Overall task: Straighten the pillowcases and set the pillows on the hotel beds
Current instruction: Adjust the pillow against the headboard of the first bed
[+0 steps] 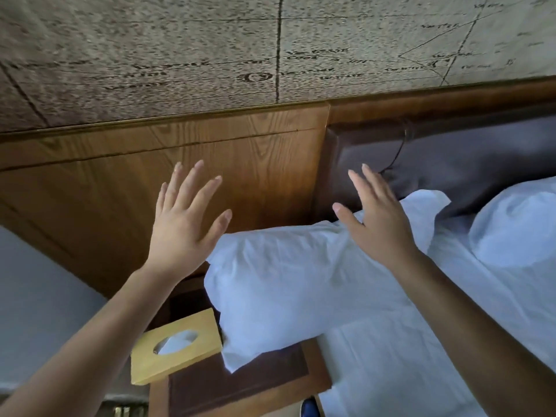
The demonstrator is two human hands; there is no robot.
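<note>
At the bottom centre, a blue object [308, 407] is cut off by the frame edge and unreadable. Left of centre, the yellow tissue box [177, 346] sits on the wooden nightstand [240, 383]. The white pillow [288, 281] lies at centre on the bed [391, 365], one corner overhanging the nightstand. The left hand [183, 227] is spread flat, holding nothing, apart from the pillow. The right hand [376, 218] is splayed too; contact with the pillow cannot be told. A second pillow [517, 224] is cut off at right.

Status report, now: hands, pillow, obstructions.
Left hand and right hand open, empty. Near pillow overhangs nightstand, its corner beside tissue box.
</note>
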